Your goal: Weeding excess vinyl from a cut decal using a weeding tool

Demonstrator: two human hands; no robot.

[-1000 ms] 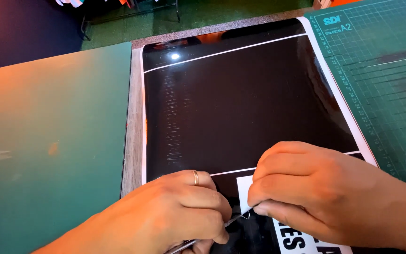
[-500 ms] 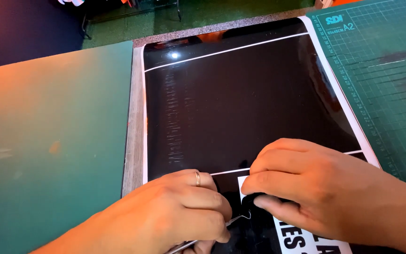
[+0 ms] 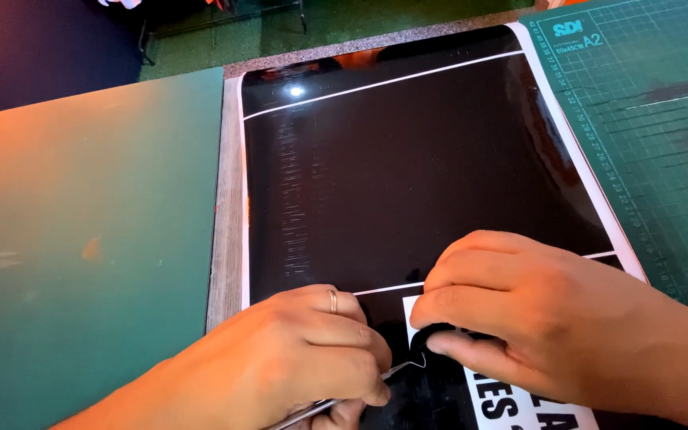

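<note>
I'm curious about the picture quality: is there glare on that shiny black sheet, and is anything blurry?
Head view: a small bright glare spot sits near the top left of the glossy black sheet, with faint streaky reflections below it; warm orange light tints the green mat on the left; the left hand, right hand and thin metal hook tool are sharp; the dark far background is dim.

Two hands: left hand (image 3: pixel 296 358), right hand (image 3: pixel 543 318). One black vinyl sheet (image 3: pixel 408 175), one hooked metal pick (image 3: pixel 392 370), one ring (image 3: pixel 333 300). Two green cutting mats: left mat (image 3: pixel 81 239), right mat (image 3: pixel 654 135).
</note>
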